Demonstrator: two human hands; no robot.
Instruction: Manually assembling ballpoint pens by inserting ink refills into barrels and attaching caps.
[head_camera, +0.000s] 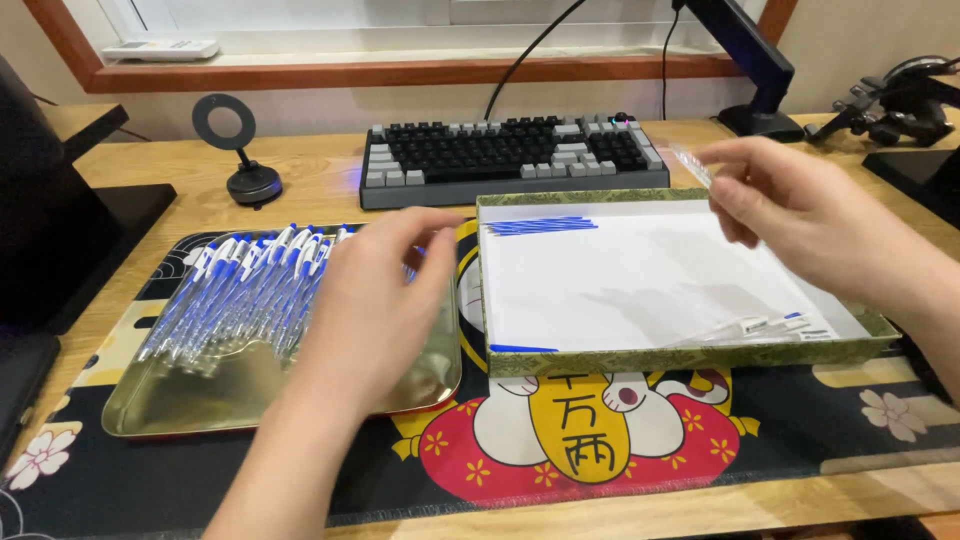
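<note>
Flanking both hands: keyboard (512, 155), pen tray (180, 410), box (690, 355).

Open white floor inside box (640, 280), pens (760, 326) along near wall, keyboard (510, 155) close behind

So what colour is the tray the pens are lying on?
Shiny gold, seen in the head view: the tray holds blue-and-clear pens.
</note>
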